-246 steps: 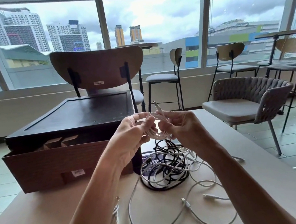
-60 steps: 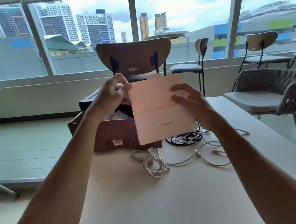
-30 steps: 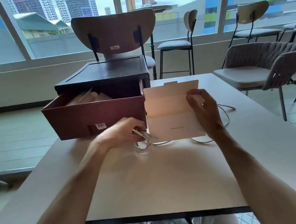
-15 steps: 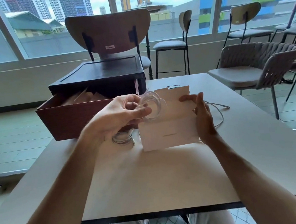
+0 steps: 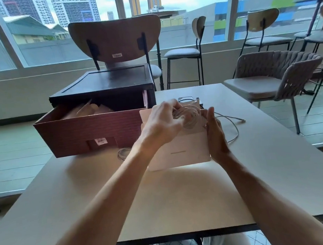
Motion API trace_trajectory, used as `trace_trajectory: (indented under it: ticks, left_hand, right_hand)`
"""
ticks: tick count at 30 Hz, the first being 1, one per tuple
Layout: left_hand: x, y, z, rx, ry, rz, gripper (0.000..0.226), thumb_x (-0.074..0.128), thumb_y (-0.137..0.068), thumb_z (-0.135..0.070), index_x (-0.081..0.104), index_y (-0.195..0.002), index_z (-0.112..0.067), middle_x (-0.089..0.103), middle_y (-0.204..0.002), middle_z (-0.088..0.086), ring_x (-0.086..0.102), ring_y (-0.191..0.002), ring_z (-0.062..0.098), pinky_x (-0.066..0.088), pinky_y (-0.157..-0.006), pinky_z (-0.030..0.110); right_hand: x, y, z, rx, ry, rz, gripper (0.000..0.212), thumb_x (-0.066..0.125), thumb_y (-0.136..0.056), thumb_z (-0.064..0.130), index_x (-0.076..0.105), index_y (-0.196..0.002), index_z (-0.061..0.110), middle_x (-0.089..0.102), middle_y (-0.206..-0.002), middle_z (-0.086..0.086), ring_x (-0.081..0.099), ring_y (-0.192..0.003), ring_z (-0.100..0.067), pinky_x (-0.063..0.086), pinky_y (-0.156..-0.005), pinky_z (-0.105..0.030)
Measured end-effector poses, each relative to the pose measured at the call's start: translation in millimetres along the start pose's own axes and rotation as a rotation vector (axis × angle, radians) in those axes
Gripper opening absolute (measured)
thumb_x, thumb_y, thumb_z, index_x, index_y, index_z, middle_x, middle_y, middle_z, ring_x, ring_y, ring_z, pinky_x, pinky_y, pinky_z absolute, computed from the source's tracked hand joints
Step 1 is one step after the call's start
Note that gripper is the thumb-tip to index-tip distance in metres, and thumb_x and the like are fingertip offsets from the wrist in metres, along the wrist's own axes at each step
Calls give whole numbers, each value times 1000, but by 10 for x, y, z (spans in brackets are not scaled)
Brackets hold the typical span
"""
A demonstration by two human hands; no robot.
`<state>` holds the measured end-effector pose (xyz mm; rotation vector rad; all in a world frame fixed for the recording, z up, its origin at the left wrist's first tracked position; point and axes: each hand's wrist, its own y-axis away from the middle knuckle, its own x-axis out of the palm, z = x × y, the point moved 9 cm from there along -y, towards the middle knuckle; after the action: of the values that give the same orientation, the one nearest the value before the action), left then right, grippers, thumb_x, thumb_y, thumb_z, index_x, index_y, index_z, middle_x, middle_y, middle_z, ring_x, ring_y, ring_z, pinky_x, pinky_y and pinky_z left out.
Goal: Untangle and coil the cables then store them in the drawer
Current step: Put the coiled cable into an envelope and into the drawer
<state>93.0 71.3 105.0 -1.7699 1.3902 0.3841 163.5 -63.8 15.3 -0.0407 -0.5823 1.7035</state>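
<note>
Coiled white cable [image 5: 189, 116] is up off the table, at the open top of a pale paper envelope [image 5: 179, 152], partly in front of the flap. Left hand [image 5: 161, 123] has its fingers curled round the coil from above. Right hand [image 5: 215, 135] grips the envelope's right edge with the thumb up; its fingers are hidden behind the paper. The envelope stands near upright, bottom edge close to the table [image 5: 164, 205].

The drawer [image 5: 90, 132] is pulled out of a dark box [image 5: 103, 82], with its front panel just left of the envelope. Its front left corner sits at the table's left edge, maybe past it; hard to say. Tan envelopes [image 5: 85, 110] stand inside it, towards the left and back.

A small cable coil [image 5: 123, 154] lies just in front of the drawer, beside the left wrist. A loose white cable [image 5: 233, 127] loops on the table right of the right hand, well in from the right edge. A dark flat object [image 5: 186, 98] sits behind the envelope, cannot tell what.

There is a wide bare stretch of tabletop between the envelope and the near edge, crossed only by the forearms. A wooden chair [image 5: 115, 40] stands behind the box, and a woven armchair [image 5: 270, 76] is off the table's right side.
</note>
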Motion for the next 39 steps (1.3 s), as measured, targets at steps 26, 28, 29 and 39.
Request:
trace_trajectory:
  ticks: [26, 28, 29, 39]
  left_hand:
    - [288, -26, 111, -46, 108, 405, 17, 57, -99, -5, 73, -104, -8, 73, -100, 7, 74, -91, 22, 59, -90, 37]
    - [106, -22, 153, -13, 103, 398, 14, 60, -98, -5, 73, -101, -7, 74, -97, 7, 74, -89, 21, 59, -88, 36]
    - [24, -8, 185, -4, 110, 411, 12, 61, -97, -5, 73, -99, -6, 75, -95, 8, 74, -88, 22, 60, -87, 34]
    - [-434, 346, 1429, -309, -489, 603, 15, 75, -66, -42, 72, -81, -40, 73, -80, -14, 70, -80, 11, 59, -81, 42]
  right_hand:
    - [-58, -3, -9, 28, 141, -41, 59, 31, -103, 52, 72, -93, 11, 73, -87, -8, 64, -72, -18, 47, -62, -27]
    - [-71, -11, -19, 18, 189, -55, 62, 30, -100, 56, 72, -93, 12, 73, -92, -3, 59, -73, -15, 42, -64, -28]
    - [-84, -18, -26, 19, 209, -63, 62, 30, -99, 58, 73, -93, 13, 73, -94, 0, 56, -74, -15, 40, -65, -28]
    - [-164, -43, -26, 25, 253, -101, 65, 25, -97, 61, 74, -85, 21, 71, -97, 1, 46, -67, -7, 35, -68, -31]
